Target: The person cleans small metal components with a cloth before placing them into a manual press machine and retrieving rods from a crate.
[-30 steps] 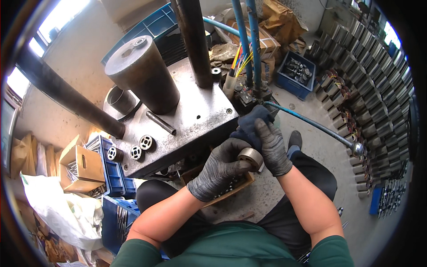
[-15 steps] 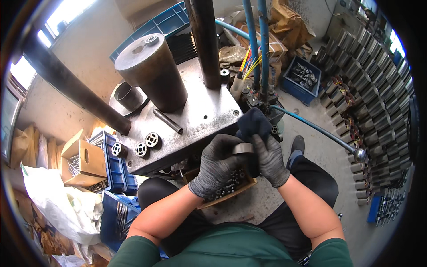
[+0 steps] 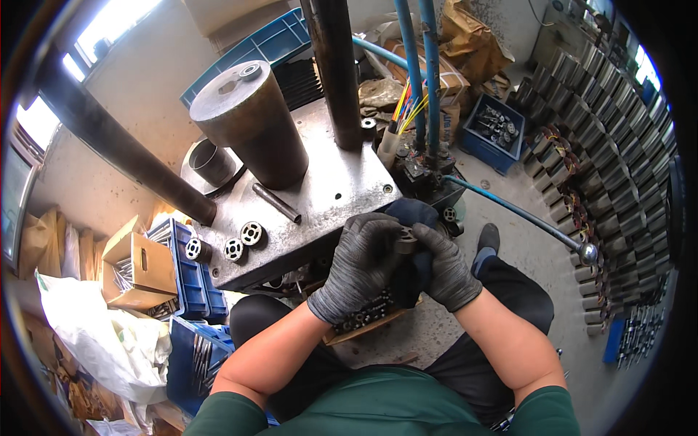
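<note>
The metal ring (image 3: 405, 245) is sitting between the left hand (image 3: 358, 263), which is curling closed around it, and the right hand (image 3: 449, 270), which is clasping a dark cloth (image 3: 413, 211) now hanging lower than half a second ago.

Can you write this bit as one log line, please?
left hand: holding metal part | right hand: holding dark cloth | cloth: between hands | nearby: three round slotted parts on metal table
</note>
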{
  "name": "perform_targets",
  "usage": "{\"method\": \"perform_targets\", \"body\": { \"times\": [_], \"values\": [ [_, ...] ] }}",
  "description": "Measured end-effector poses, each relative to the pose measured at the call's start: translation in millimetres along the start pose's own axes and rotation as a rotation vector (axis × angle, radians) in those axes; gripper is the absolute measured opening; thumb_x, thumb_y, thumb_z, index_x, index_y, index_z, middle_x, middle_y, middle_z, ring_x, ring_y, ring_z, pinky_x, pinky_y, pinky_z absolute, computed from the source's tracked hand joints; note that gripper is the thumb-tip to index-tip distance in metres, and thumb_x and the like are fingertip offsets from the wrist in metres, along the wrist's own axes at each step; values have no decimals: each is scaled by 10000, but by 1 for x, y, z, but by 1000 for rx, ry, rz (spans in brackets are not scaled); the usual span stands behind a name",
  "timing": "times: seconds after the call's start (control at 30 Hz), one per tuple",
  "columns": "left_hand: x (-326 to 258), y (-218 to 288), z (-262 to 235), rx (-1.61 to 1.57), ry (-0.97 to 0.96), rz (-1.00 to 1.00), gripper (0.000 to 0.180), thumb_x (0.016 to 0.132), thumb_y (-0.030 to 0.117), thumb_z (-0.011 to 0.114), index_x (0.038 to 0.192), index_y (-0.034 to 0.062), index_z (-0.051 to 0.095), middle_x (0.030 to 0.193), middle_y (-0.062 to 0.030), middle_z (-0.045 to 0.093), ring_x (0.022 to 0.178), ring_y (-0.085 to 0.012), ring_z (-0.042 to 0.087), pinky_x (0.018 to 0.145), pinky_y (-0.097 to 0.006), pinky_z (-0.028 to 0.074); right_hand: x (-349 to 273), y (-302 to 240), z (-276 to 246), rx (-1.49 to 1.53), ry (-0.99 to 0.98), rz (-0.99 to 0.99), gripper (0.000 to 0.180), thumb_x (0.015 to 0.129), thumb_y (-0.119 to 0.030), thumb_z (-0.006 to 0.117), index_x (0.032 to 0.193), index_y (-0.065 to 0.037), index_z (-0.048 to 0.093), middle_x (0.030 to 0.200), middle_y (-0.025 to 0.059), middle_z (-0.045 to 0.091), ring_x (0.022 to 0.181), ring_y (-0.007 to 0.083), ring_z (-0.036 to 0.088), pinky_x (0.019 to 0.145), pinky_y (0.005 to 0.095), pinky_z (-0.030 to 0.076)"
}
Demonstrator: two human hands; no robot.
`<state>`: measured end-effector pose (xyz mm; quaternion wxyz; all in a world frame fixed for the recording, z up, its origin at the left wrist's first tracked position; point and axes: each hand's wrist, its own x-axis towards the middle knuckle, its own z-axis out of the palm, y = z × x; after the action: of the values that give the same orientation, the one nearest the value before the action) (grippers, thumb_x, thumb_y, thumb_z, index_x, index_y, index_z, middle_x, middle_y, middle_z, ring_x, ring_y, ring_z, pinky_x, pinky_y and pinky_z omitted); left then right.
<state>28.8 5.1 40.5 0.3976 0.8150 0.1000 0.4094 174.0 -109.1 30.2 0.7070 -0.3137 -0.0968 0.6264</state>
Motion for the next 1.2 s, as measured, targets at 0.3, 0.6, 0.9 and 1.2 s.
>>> {"method": "perform_targets", "body": {
  "times": [0.3,0.6,0.9,1.2],
  "values": [
    [-11,7,1,-749,-149,-963,455,992,361,728,1282,42,582,1173,-77,652,1058,-144,649,884,-292,568,-10,-9,13,-376,153,-374,417,1001,-181,674,1376,-11,614,1248,96,703,1164,233,681,1084,382,530],
    [-11,-1,8,-380,-94,-714,371,936,133,789,1242,34,604,1134,-63,665,1061,-134,638,943,-311,548,-16,-37,1,-197,111,-298,408,983,-277,687,1310,-34,675,1200,91,735,1115,220,700,1048,379,540],
    [-18,-11,20,150,-8,-329,306,857,42,720,1152,64,641,1050,-191,649,977,-404,699,846,-471,582,2,-5,12,-932,-57,-380,738,1013,-570,674,1494,-26,541,1418,123,607,1353,204,529,1161,374,412],
    [-13,-10,21,30,-2,-389,280,836,71,773,1101,52,688,1040,-184,659,969,-396,699,861,-444,580,-3,-12,6,-737,37,-238,761,1048,-620,571,1515,-21,516,1434,105,596,1307,201,550,1126,359,438]
  ]
}}
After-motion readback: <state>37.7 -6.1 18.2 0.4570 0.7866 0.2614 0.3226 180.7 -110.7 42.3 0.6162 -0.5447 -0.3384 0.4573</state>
